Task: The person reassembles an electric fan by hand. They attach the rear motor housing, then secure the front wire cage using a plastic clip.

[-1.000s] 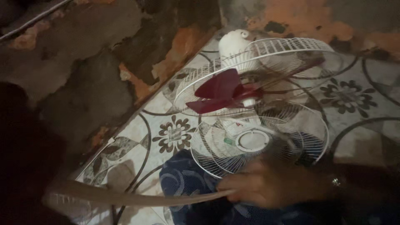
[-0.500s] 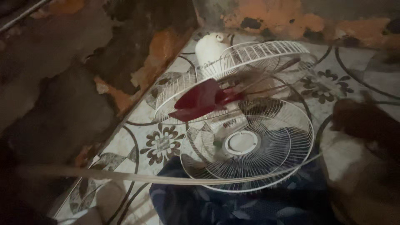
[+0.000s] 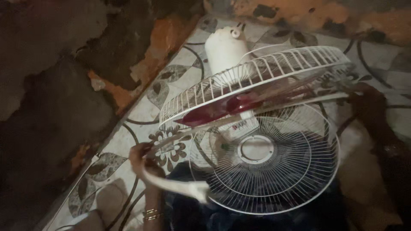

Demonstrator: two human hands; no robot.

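A person's left hand (image 3: 143,157) pinched a pale band (image 3: 171,185) against the near rim of a fan's rear guard (image 3: 257,79), fingers closed on both, while the right hand (image 3: 364,100) reached the guard's far rim in deep shadow, where it could not be told whether its fingers were closed or open. The fan lay on a flower-patterned floor (image 3: 128,115) close to a peeling wall (image 3: 64,77), its white motor (image 3: 224,45) toward the far edge of the floor and red blades (image 3: 222,109) showing under the tilted guard. A loose front guard (image 3: 269,158) lay flat just nearer, partly over dark blue cloth (image 3: 192,214) at the floor's near edge. The wire guards looked light and springy, likely to flex or bend if squeezed mid-span, so the outer ring seemed the soundest place to take hold. The band appeared thin and limp, apt to slip unless pinched tight at the rim. The motor seemed the heavy end, making the fan prone to tip if lifted by the guard alone
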